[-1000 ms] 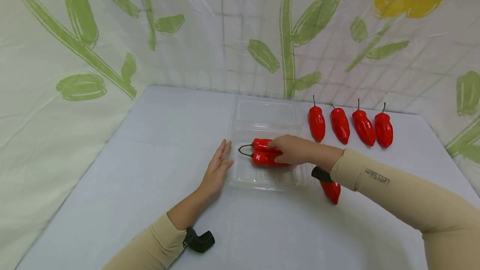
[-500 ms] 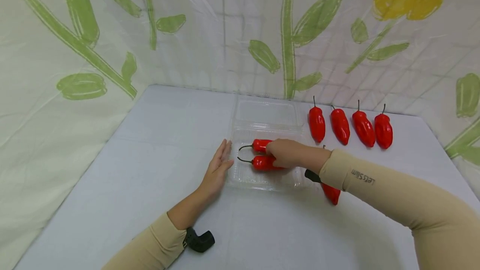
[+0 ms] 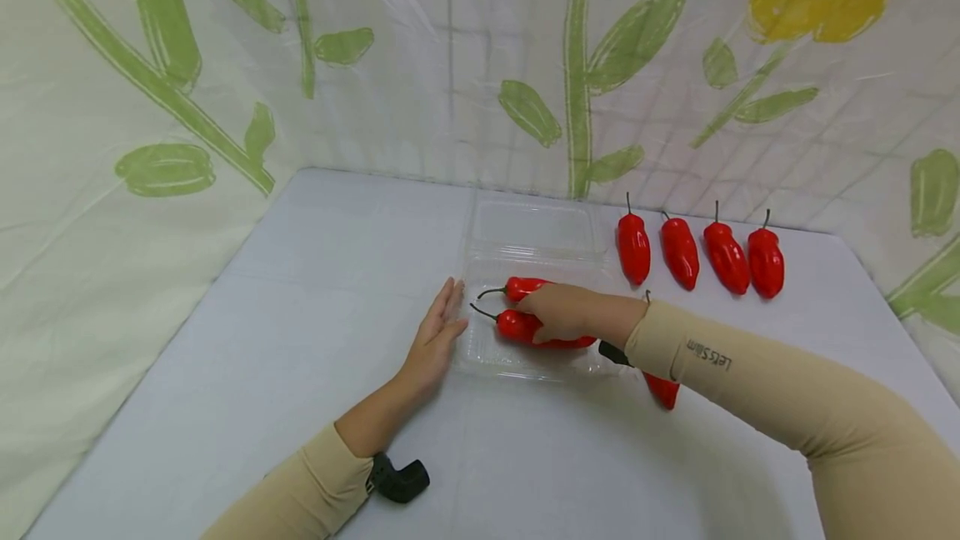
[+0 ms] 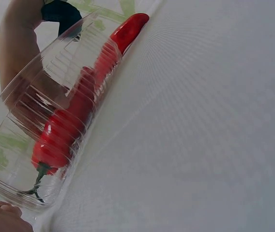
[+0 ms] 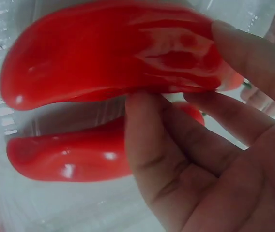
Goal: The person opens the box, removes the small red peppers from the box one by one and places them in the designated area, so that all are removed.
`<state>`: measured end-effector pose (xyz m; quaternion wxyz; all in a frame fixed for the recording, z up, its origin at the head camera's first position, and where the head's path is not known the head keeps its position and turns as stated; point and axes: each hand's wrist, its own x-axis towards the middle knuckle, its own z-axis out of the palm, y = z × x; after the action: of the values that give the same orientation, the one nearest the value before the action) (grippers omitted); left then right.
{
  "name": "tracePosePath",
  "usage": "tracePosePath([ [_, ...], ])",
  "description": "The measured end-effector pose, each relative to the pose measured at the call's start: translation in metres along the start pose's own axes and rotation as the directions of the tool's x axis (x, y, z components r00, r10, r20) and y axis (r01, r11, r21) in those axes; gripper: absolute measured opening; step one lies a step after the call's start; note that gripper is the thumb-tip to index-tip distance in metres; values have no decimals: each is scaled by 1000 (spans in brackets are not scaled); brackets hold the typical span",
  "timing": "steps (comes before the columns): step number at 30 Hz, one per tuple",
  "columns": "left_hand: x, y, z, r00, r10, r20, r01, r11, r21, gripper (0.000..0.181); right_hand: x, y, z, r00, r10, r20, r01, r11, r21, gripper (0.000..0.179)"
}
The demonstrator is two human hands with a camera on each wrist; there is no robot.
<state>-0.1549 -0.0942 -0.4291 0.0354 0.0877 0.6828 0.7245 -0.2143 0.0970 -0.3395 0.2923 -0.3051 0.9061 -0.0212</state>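
A clear plastic clamshell box (image 3: pixel 498 361) lies unfolded, its lid (image 3: pixel 536 225) laid back. Two red peppers rest in its base side by side, stems to the left. My right hand (image 3: pixel 561 312) reaches in from the right and pinches the nearer red pepper (image 3: pixel 514 325) between thumb and fingers. In the right wrist view the fingers come between this pepper and the farther red pepper (image 5: pixel 74 157). Against the box's left wall rest the straight fingers of my left hand (image 3: pixel 427 348). Through the clear wall, the left wrist view shows a red pepper (image 4: pixel 55 137) with its green stem.
Several red peppers (image 3: pixel 680 252) stand in a row at the back right, stems away from me. Another red pepper (image 3: pixel 663 392) lies right of the box, partly under my right sleeve. A flower-printed curtain (image 3: pixel 420 65) hangs behind the white table (image 3: pixel 330 290).
The two peppers in the box have moved apart. The nearer one has shifted toward me and slightly left with my right hand. My left hand has stayed in place.
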Motion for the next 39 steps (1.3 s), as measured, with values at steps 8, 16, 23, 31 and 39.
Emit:
tracePosePath([
  [8, 0, 1, 0, 1000, 4, 12, -4, 1000, -4, 62, -2, -2, 5, 999, -35, 31, 35, 999, 6, 66],
  [16, 0, 1, 1, 1000, -15, 15, 15, 1000, -9, 63, -1, 1, 9, 998, -67, 22, 67, 998, -5, 66],
  [23, -1, 1, 1, 1000, -20, 4, 20, 1000, -11, 67, -7, 8, 10, 993, -112, -44, 114, 993, 34, 63],
  [31, -1, 2, 2, 1000, -30, 1, 30, 1000, 9, 65, -23, 15, 6, 982, -157, -109, 175, 968, 182, 58],
  [39, -2, 3, 1, 999, -42, -6, 42, 999, 23, 65, -35, 30, 5, 976, -127, -175, 170, 951, 259, 56],
])
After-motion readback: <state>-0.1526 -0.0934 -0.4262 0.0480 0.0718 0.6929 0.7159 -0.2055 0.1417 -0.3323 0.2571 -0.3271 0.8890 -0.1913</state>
